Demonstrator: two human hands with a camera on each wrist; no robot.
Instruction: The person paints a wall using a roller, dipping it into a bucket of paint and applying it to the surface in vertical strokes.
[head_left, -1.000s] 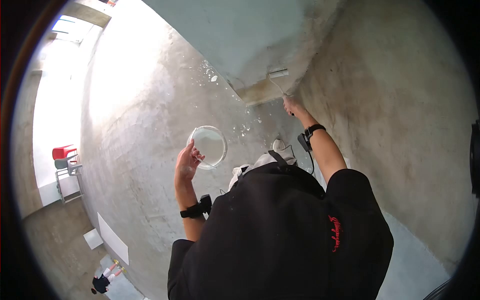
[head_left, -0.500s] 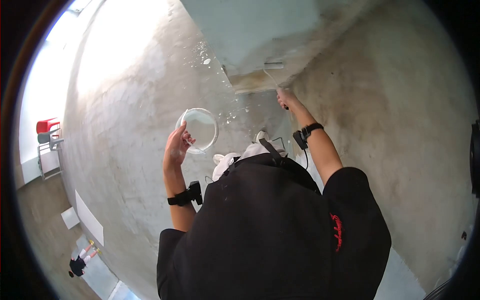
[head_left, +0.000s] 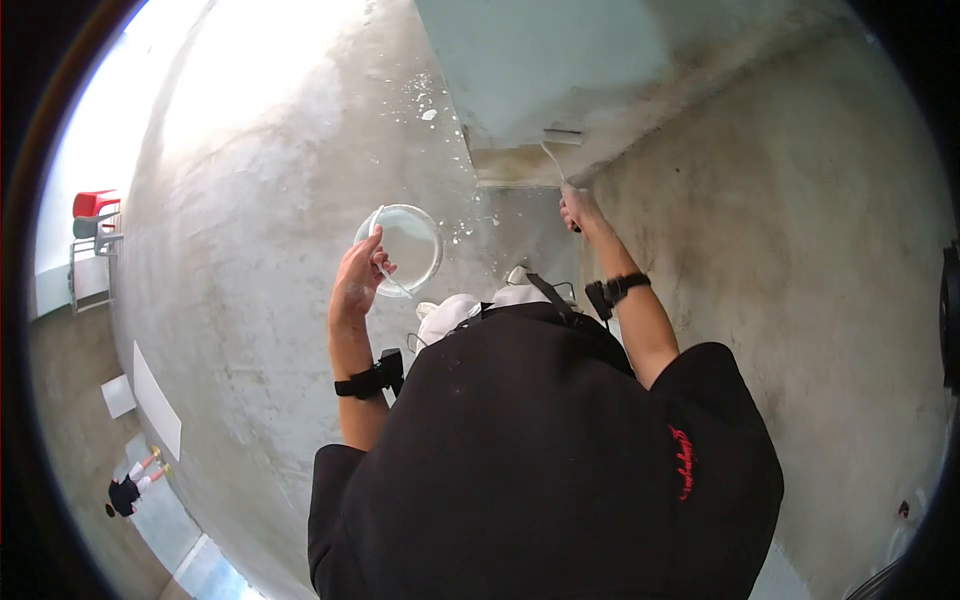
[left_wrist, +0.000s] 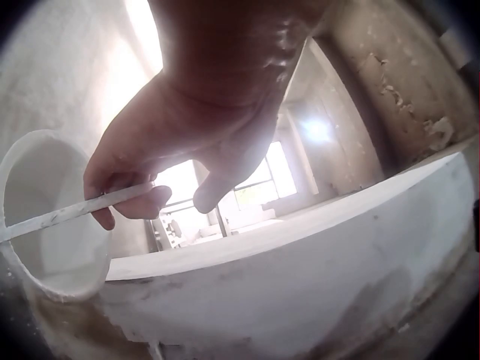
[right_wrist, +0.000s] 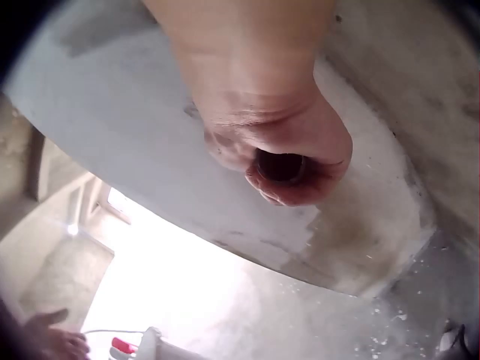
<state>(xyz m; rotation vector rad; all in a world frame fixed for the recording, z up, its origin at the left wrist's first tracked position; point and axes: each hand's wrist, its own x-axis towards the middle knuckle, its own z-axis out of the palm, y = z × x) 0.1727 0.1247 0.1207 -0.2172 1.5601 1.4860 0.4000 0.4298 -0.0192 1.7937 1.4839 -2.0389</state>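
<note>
Head view shows the right hand (head_left: 578, 210) gripping a small white paint roller (head_left: 562, 137) at the pale-coated concrete beam's (head_left: 540, 60) edge, where a brownish bare strip (head_left: 510, 168) seemingly is left to coat, while the left hand (head_left: 357, 285) pinches the round white paint pail's (head_left: 405, 250) thin handle.

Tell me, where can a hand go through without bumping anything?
Between the bucket and the right hand there is open room. Right of that hand, the concrete is bare. Crowded: the roller against the white beam, and the left hand at the bucket.

Counted — one bucket (head_left: 408, 246); one roller (head_left: 563, 137)
</note>
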